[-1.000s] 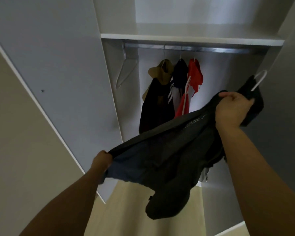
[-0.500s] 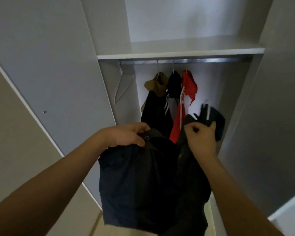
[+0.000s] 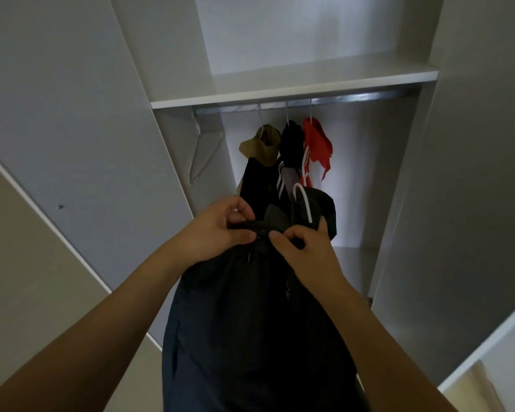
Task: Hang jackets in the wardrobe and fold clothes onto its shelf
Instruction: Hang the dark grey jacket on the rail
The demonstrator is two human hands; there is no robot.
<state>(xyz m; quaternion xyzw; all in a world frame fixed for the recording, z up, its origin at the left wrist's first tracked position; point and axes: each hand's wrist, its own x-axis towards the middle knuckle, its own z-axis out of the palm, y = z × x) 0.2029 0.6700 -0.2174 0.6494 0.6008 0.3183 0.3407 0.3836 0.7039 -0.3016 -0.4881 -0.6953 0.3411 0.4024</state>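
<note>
Hands (image 3: 217, 230) (image 3: 304, 248) pinch dark jacket (image 3: 250, 322) collar (white hanger (image 3: 304, 203) inside).

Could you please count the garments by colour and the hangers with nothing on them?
Dark jacket gripped by both hands: 1
Tan-hooded black jacket: 1
Black striped jacket: 1
Red jacket: 1
Bare white hanger: 1
Total: 5

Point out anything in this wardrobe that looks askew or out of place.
One thing: an empty white hanger at the rail's far left hangs tilted against the side wall, apart from the three hung garments. Nothing looks damaged or spilled.
</note>
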